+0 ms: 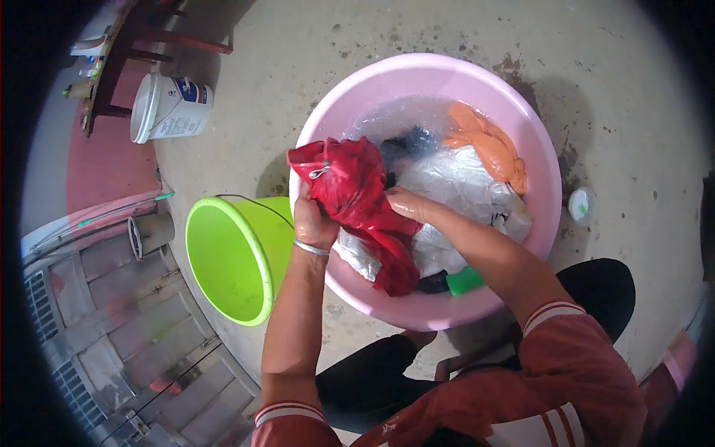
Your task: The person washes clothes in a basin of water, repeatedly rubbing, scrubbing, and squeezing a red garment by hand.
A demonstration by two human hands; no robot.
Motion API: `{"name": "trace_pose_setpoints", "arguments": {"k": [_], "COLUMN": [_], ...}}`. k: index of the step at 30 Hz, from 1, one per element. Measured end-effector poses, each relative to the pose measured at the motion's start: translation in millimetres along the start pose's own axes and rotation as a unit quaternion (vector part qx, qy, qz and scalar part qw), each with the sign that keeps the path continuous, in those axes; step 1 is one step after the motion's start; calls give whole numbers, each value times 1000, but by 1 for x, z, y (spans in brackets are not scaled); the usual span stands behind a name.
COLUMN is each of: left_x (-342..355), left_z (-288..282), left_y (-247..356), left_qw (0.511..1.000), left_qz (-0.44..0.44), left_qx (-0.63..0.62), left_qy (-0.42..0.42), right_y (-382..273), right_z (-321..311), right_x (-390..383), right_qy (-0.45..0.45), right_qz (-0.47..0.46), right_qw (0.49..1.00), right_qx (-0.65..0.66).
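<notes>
A wet red garment (354,182) with a pale drawstring is bunched up above the near left part of a pink basin (547,216). My left hand (314,221) grips its left side, the fingers partly hidden by the cloth. On the garment's right side my right hand (406,203) holds the fabric, with its fingertips tucked out of sight. Part of the red cloth hangs down toward the basin's near side. Below lie white clothing (447,182), an orange cloth (488,145) and a dark cloth (411,145) in sudsy water.
A lime-green bucket (261,257) stands beside the basin's left rim. Farther left sits a white pail (182,108) near a wooden rack (112,67). A small white round lid or tub (581,205) lies right of the basin. Something green (463,281) shows at the basin's near edge.
</notes>
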State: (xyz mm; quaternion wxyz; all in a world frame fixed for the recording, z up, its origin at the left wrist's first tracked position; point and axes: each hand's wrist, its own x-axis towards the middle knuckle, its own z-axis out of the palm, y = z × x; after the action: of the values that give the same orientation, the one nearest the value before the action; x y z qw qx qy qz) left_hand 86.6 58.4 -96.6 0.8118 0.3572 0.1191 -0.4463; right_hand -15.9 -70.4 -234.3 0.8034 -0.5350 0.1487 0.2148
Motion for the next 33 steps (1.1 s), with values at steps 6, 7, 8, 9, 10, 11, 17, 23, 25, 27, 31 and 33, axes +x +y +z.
{"name": "trace_pose_setpoints", "arguments": {"k": [6,7,8,9,10,11,17,23,25,27,31,33], "left_x": [-25,-36,-46,-61,-73,-99,-11,113,134,191,151,147], "left_z": [-18,-33,-54,-66,-83,-146,-25,-65,-82,-31,-112,-67], "left_y": [-2,0,6,6,-1,7,-54,-57,-63,-113,-53,-71], "left_qw": [915,910,900,918,926,927,428,272,223,390,703,924], "left_qz": [154,150,142,85,22,-139,-76,234,205,-6,173,118], "left_qx": [248,257,238,265,297,298,900,930,953,920,654,305], "left_qy": [277,288,336,284,232,179,-27,77,28,-31,218,198], "right_y": [-82,-118,-148,-162,-164,-164,-75,-22,-2,14,-53,-62], "right_z": [-69,-69,-67,-71,-90,-90,-159,-120,-132,-245,-122,-105], "right_x": [-38,-54,-65,-65,-60,-48,-46,25,48,40,70,30], "right_qy": [451,452,453,451,423,380,344,187,143,180,367,372], "right_qz": [-194,-204,-218,-227,-251,-282,-45,-139,-145,-5,-23,-227], "right_qw": [867,863,857,854,855,860,742,621,616,600,772,790], "right_qx": [-81,-97,-110,-122,-165,-194,-574,-748,-761,-779,-518,-431]}}
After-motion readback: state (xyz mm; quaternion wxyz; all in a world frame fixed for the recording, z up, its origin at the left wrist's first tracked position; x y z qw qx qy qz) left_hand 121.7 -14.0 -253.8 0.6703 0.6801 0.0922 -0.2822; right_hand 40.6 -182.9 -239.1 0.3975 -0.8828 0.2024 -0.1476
